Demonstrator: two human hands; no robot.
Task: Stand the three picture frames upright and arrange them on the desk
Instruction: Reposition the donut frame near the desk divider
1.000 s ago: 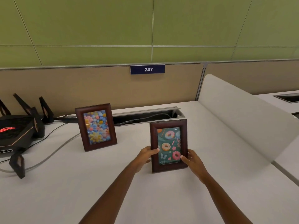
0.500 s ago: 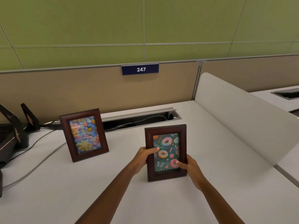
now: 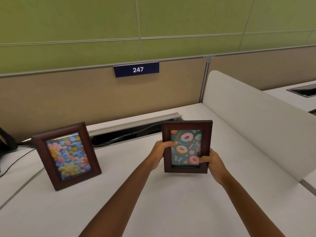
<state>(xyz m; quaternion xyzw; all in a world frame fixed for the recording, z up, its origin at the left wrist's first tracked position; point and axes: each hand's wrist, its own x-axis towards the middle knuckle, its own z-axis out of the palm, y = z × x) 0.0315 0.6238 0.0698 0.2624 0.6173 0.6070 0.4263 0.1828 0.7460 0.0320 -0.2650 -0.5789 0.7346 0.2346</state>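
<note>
A dark wooden frame with a doughnut picture (image 3: pixel 186 146) is upright in front of me, held by both hands just above or at the white desk (image 3: pixel 153 202); whether its base touches I cannot tell. My left hand (image 3: pixel 159 152) grips its left edge, thumb on the front. My right hand (image 3: pixel 212 164) grips its lower right corner. A second dark frame with a flower picture (image 3: pixel 66 155) stands on the desk to the left, leaning back. A third frame is not in view.
A cable trough (image 3: pixel 135 132) with its lid raised runs along the back of the desk. A white divider panel (image 3: pixel 256 127) bounds the right side. Cables (image 3: pixel 17 161) and a black device (image 3: pixel 5 141) lie at the far left. A beige partition carries a sign, 247 (image 3: pixel 136 69).
The doughnut frame has moved up and slightly right in the view, still held by both hands. The view has swung right, so the flower frame and black device sit further left.
</note>
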